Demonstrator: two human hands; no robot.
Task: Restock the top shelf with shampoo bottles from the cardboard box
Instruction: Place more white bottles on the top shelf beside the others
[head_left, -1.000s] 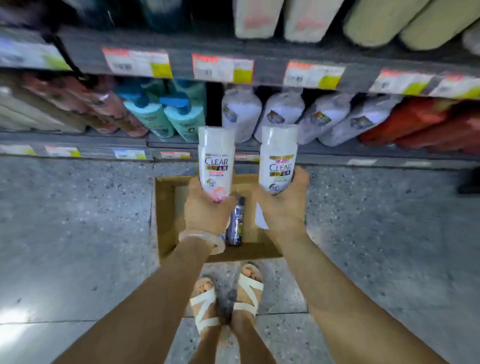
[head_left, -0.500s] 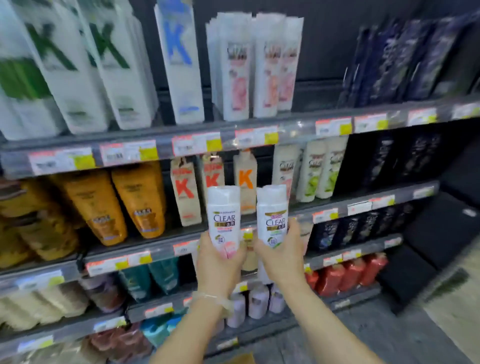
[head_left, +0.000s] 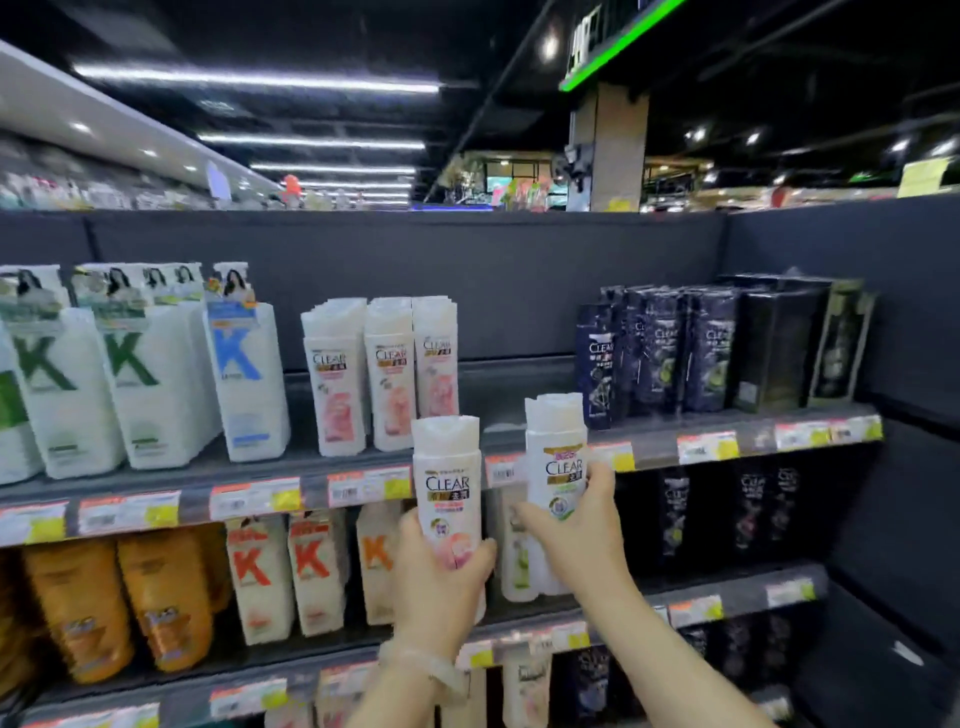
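Setting: I see a supermarket aisle with dark grey shelving under a black ceiling with strip lights.
Top shelf: the dark grey top shelf (head_left: 530, 400) has a bare stretch in its middle, with orange and yellow price tags (head_left: 369, 486) along its front edge.
Stock on it: a row of white Clear shampoo bottles with pink labels (head_left: 384, 374) stands left of that gap; dark navy Clear bottles (head_left: 660, 353) stand to its right; big white packs marked with a K (head_left: 150, 384) fill the far left.
Left hand: my left hand (head_left: 441, 587) has its fingers wrapped around the lower half of a white Clear shampoo bottle with a pink label (head_left: 448, 478), upright, in front of the shelf edge and below the shelf's surface.
Right hand: my right hand (head_left: 576, 530) grips a white Clear shampoo bottle with a green label (head_left: 557, 452), upright, its cap up level with the gap.
Wrist: a pale bracelet (head_left: 421, 665) sits on the left wrist.
Cardboard box: out of view.
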